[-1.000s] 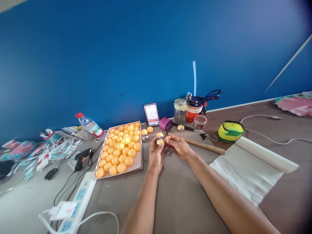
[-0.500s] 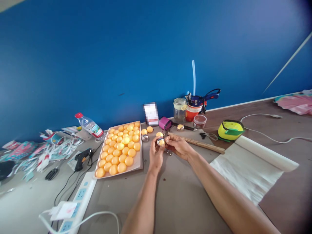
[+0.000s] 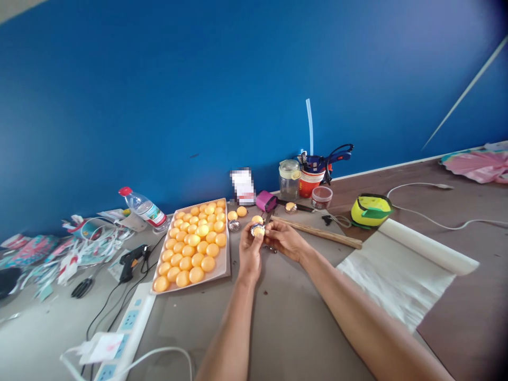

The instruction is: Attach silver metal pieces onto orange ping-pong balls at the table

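Note:
My left hand (image 3: 251,255) is closed around an orange ball (image 3: 257,231) partly covered in shiny silver pieces. Pinched together at the ball's right side are the fingers of my right hand (image 3: 289,241); whatever they hold is too small to make out. Another orange ball (image 3: 257,218) shows just behind my left fingertips. Small silver bits (image 3: 273,250) lie on the table under my right hand. To the left, a shallow tray (image 3: 227,264) carries rows of orange balls. Beside it sit two loose orange balls (image 3: 242,211) and a silver-covered ball (image 3: 234,225).
Behind my hands stand a purple object (image 3: 265,201), a lidded jar (image 3: 289,182) and orange cups (image 3: 311,185) with tools. A wooden stick (image 3: 325,234), white sheet roll (image 3: 432,248) and yellow-green container (image 3: 371,211) lie right. Left are a glue gun (image 3: 130,262), bottle (image 3: 146,209) and power strip (image 3: 130,323).
The view has shifted slightly, so things sit a little further left. Both hands stay at the silver-trimmed ball, which my left hand keeps holding; my right fingers remain against its side.

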A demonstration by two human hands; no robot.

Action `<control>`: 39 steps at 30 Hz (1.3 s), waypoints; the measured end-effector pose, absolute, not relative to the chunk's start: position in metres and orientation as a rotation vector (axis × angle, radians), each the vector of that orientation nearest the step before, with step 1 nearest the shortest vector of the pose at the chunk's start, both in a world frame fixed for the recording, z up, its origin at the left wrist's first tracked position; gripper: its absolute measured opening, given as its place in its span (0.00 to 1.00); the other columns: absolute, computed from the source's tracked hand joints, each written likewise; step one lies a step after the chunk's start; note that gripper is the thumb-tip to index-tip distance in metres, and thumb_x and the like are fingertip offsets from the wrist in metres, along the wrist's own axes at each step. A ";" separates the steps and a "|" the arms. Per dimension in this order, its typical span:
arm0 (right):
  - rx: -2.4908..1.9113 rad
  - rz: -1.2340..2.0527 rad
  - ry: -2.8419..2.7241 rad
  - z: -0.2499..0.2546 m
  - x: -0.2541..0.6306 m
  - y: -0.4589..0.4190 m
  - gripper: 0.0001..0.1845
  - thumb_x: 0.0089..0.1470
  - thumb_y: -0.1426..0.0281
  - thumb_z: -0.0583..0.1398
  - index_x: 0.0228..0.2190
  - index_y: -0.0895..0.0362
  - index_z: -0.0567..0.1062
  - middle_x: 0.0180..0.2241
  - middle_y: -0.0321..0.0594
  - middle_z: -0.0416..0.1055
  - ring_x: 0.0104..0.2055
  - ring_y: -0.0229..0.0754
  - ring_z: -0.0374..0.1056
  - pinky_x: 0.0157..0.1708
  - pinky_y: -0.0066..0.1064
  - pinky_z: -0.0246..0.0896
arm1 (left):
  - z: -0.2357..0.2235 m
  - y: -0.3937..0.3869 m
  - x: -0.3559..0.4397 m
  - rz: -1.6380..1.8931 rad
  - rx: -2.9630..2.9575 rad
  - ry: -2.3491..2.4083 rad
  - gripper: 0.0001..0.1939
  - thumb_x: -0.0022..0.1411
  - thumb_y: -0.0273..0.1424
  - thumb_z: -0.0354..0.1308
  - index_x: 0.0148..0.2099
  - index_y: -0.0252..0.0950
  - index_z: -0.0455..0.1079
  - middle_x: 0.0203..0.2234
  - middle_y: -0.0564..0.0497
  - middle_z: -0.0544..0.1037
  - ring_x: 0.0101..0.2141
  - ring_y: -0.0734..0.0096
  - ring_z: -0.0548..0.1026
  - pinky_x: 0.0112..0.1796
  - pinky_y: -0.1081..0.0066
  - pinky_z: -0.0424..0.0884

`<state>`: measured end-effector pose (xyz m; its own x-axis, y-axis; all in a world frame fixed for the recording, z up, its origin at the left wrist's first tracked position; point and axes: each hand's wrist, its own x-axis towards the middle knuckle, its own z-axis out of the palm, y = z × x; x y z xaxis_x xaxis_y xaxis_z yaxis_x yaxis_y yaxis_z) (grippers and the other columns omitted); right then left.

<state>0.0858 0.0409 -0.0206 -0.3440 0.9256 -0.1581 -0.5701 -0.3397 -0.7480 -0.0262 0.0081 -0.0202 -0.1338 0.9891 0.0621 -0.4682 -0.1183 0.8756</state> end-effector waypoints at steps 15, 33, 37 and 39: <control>-1.086 1.249 -1.202 -0.026 0.104 0.051 0.04 0.43 0.67 0.62 0.23 0.55 0.73 0.21 0.33 0.67 0.25 0.37 0.60 0.31 0.31 0.58 | -0.016 0.014 -0.032 1.624 0.653 0.799 0.21 0.48 0.32 0.67 0.45 0.41 0.67 0.40 0.52 0.74 0.38 0.69 0.76 0.47 0.62 0.66; -1.553 0.467 -2.075 -0.035 0.092 0.039 0.09 0.51 0.74 0.53 0.29 0.57 0.74 0.35 0.45 0.73 0.38 0.43 0.68 0.38 0.30 0.54 | -0.019 0.015 -0.029 1.679 0.619 0.839 0.22 0.47 0.33 0.67 0.45 0.41 0.67 0.37 0.53 0.74 0.34 0.71 0.76 0.44 0.63 0.69; -1.436 0.760 -1.634 -0.033 0.093 0.043 0.08 0.46 0.75 0.52 0.26 0.56 0.72 0.28 0.41 0.73 0.33 0.42 0.68 0.35 0.30 0.58 | -0.018 0.014 -0.029 1.668 0.622 0.838 0.22 0.47 0.34 0.67 0.45 0.42 0.67 0.38 0.53 0.74 0.35 0.70 0.75 0.45 0.62 0.68; -1.313 1.011 -1.377 -0.030 0.092 0.045 0.06 0.46 0.73 0.53 0.26 0.55 0.70 0.22 0.36 0.70 0.26 0.39 0.66 0.29 0.30 0.58 | -0.017 0.014 -0.030 1.653 0.626 0.836 0.21 0.47 0.33 0.67 0.44 0.42 0.67 0.39 0.53 0.75 0.36 0.70 0.76 0.46 0.62 0.67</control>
<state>0.0924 0.0449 -0.0300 0.0249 0.9957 0.0894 0.2129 0.0821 -0.9736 -0.0298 0.0140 -0.0175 -0.2337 0.9720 -0.0241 -0.5954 -0.1235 0.7939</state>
